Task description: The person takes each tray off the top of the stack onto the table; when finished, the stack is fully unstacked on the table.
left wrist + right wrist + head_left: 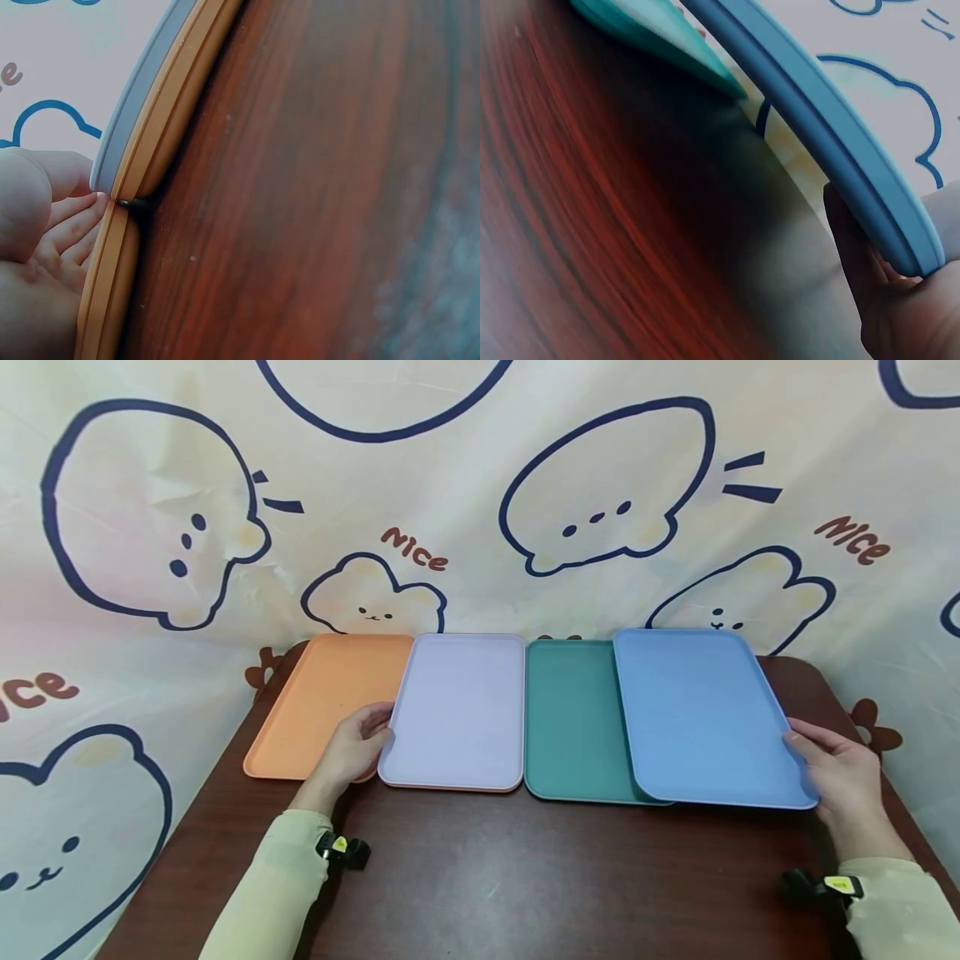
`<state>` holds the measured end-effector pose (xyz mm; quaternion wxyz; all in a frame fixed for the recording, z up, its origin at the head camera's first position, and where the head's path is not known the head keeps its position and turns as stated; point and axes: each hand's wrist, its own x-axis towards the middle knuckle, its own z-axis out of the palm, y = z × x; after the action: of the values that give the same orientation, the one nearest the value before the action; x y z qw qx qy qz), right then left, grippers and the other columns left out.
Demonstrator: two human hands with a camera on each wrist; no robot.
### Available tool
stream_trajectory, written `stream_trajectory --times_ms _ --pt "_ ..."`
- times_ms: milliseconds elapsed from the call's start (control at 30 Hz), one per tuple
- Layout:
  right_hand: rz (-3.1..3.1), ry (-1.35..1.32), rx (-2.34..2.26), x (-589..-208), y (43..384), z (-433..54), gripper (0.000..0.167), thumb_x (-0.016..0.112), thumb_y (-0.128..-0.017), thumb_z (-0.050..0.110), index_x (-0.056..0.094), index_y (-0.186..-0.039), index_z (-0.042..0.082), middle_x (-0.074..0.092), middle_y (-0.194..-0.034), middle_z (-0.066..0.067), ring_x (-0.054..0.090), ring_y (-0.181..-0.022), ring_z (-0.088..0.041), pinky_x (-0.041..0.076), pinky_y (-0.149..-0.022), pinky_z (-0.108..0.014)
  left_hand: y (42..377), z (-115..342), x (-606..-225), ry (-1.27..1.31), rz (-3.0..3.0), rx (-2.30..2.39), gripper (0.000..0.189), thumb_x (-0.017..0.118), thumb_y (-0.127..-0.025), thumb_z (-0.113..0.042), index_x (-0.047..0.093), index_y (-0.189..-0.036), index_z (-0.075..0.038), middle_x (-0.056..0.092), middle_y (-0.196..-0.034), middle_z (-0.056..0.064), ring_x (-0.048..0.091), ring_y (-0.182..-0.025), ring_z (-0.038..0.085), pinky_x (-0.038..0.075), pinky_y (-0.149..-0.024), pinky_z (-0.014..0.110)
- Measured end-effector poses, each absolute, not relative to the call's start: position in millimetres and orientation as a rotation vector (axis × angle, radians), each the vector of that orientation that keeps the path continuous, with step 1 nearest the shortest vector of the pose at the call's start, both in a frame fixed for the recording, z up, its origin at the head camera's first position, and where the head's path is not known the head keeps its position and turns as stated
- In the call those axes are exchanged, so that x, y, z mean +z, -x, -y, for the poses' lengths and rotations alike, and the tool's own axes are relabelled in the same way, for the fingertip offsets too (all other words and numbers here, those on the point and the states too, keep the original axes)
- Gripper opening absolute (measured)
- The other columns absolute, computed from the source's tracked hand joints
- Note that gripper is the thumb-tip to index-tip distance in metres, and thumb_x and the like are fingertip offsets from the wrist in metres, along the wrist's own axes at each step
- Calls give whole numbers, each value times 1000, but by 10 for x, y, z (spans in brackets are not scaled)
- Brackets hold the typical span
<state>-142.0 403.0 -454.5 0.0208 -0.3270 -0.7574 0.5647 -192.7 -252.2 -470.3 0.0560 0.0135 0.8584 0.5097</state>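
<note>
My left hand [356,739] pinches the left edge of a lavender tray [461,710], thumb at its rim and fingertips just under it. That tray lies on an orange one, whose rim [161,112] shows beneath it in the left wrist view. Another orange tray [337,672] lies flat to the left, partly under my left hand. My right hand [847,777] grips the right edge of a blue tray [712,718], fingers beneath. In the right wrist view the blue rim [832,135] is raised off the table. Its left part overlaps a green tray [577,718].
A dark brown wooden table [487,877] carries the trays, which stand in a row along its far side. Behind and at both sides hangs a pale cloth [465,510] with cartoon bears. Black straps with small devices [345,847] sit at both wrists.
</note>
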Motion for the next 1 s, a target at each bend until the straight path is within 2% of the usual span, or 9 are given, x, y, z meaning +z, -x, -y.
stream_trajectory --times_ms 167,367,467,533,600,667,767,900,1000 --pt "2404 1004 1741 -4587 1406 -4197 61 67 -105 48 54 -160 26 54 -143 -2 57 -82 9 63 -60 -20 1925 2529 -4694 -33 -2585 1562 52 56 -109 -4 45 -160 1 49 -164 26 46 -155 42 40 -128 57" --pt "2413 1026 1701 -4630 1417 -4385 61 68 -104 49 53 -159 28 49 -123 23 57 -96 0 64 -71 -25 1910 2532 -4686 -20 -2573 1572 53 58 -109 -6 46 -160 0 49 -164 25 47 -155 41 40 -128 57" --pt "2423 1052 1625 -4655 1441 -4441 59 65 -106 47 51 -160 27 52 -153 6 61 -124 -14 61 -97 -32 1909 2531 -4686 -15 -2581 1560 53 58 -109 -7 46 -160 -1 50 -164 24 47 -155 41 40 -128 56" --pt "2435 1067 1567 -4672 1455 -4470 58 61 -109 44 48 -162 24 36 -174 -3 50 -148 -24 50 -116 -41 1911 2528 -4686 -12 -2586 1551 52 58 -109 -7 47 -160 -1 50 -164 24 47 -155 40 41 -127 56" --pt "2458 1085 1516 -4680 1458 -4503 59 58 -110 44 46 -163 22 24 -181 -2 40 -156 -28 39 -124 -50 1915 2526 -4686 -14 -2589 1546 52 58 -109 -7 47 -160 -1 50 -164 23 48 -155 40 41 -127 56" --pt "2484 1090 1484 -4681 1457 -4554 59 56 -111 45 45 -164 23 23 -181 -4 43 -153 -30 39 -124 -51 1915 2526 -4684 -18 -2590 1544 52 58 -109 -7 47 -160 -1 50 -164 24 47 -155 40 41 -127 56" --pt "2513 1097 1444 -4684 1457 -4625 59 57 -110 47 46 -164 26 39 -171 -10 55 -129 -26 43 -120 -51 1915 2530 -4678 -27 -2589 1550 52 58 -109 -6 47 -160 0 50 -164 25 47 -155 41 40 -128 57" --pt "2533 1085 1413 -4694 1461 -4696 60 57 -110 47 47 -164 25 49 -153 -14 56 -110 -15 47 -118 -53 1916 2531 -4675 -36 -2586 1564 52 58 -109 -6 46 -160 1 50 -164 26 47 -155 42 40 -128 57" --pt "2549 1075 1393 -4698 1465 -4726 61 56 -110 48 46 -165 22 47 -151 -17 54 -106 -12 47 -119 -58 1915 2534 -4684 -37 -2585 1563 52 58 -109 -6 46 -160 0 50 -164 25 47 -155 41 40 -128 57"
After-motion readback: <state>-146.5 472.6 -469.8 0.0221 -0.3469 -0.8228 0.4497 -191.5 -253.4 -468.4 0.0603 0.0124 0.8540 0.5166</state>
